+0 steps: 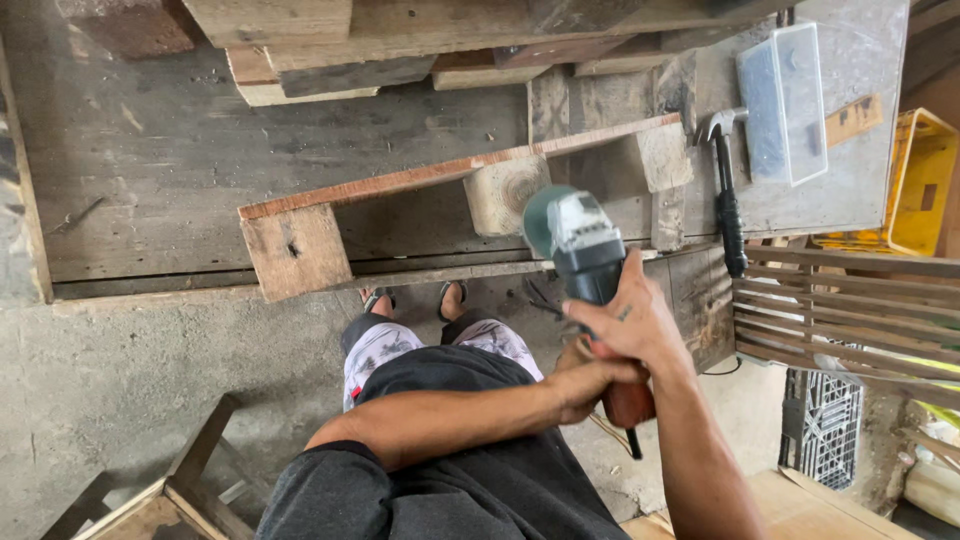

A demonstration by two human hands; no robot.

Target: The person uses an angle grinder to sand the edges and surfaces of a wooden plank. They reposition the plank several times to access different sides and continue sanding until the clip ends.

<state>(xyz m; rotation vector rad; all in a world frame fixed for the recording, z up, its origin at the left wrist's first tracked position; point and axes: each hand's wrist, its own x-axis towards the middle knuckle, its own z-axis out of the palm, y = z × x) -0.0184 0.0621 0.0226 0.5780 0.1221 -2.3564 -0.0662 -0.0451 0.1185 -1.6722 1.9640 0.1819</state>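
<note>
Large weathered grey wooden workbench (200, 160) fills the upper view; concrete floor below it. On the bench lies a rough wooden pallet section with an orange-edged top board and square blocks (440, 205), its open side facing the person. At the bench's right end: a clear rectangular plastic box (785, 100), and just beside it a black-handled claw hammer (727, 195) hanging over the edge. Yellow plastic crate (925, 180) further right.

Dark green and grey handheld angle grinder with a reddish rear grip (580, 250) is held at the bench's near edge, head pointing at the middle block of the pallet section. Contact with the wood: cannot tell.

Right hand (628, 320) is wrapped over the grinder body. Left hand (585, 380) is clenched around the rear grip.

Judgement: step in hand is bringing the tool to the middle block. Next move calls for a firm two-handed hold and a steady approach.
</note>
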